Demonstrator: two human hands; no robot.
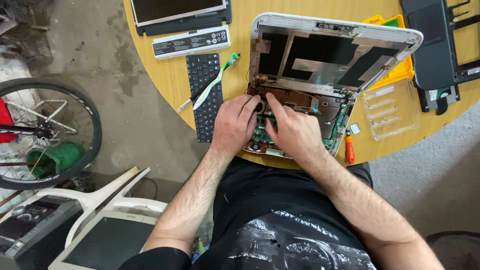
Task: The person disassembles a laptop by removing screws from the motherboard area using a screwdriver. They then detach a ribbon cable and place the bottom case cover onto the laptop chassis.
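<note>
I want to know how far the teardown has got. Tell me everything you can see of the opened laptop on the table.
The laptop lies at the near edge of the round wooden table, lid up, screen panel gone, showing a white shell lined with black and silver foil. Its base is stripped of the keyboard, baring a brown frame and green circuit board. The left hand and right hand both press on the board.

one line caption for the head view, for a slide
Both hands, left hand and right hand, press into an opened white laptop on a round yellow wooden table.
</note>
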